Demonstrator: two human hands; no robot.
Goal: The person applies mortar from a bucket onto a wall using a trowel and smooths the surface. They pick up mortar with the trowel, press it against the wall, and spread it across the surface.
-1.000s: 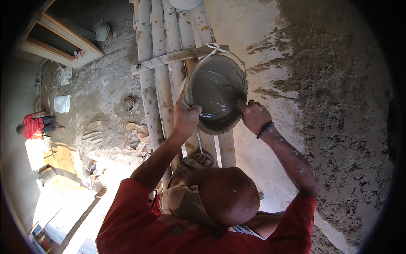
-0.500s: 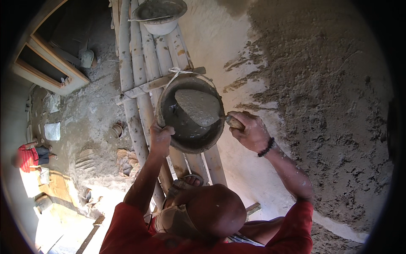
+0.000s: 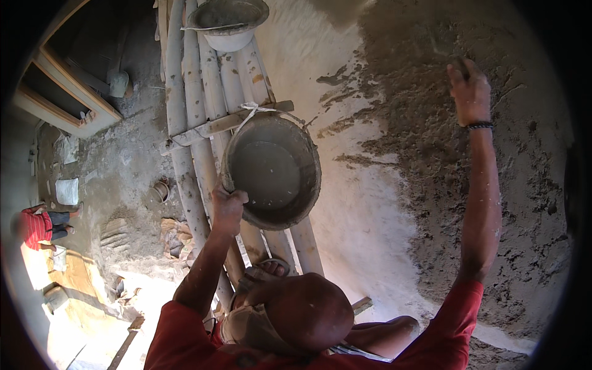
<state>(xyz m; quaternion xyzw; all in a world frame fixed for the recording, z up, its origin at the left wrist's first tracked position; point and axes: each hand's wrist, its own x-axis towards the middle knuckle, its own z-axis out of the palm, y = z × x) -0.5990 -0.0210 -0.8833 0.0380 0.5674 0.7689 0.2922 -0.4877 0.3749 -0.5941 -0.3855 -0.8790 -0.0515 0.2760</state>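
My left hand is closed on the near left rim of a round, mortar-caked bucket. Grey wet mortar lies in its bottom, and a pale cord handle rests over the far rim. Stretched far out to the right, my right hand is wrapped round the handle of a trowel against the plaster wall. The trowel's blade is blurred and barely stands out from the grey plaster. A dark beaded band circles my right wrist.
The bucket rests on a platform of pale poles with a crosspiece. Another bucket stands farther along it. Well below are a person in red, a shovel, a fallen pail and a wooden frame.
My right hand has swung the trowel from above the bucket, where it carried a heap of mortar, up and right to the wall. My left hand keeps its hold on the rim.
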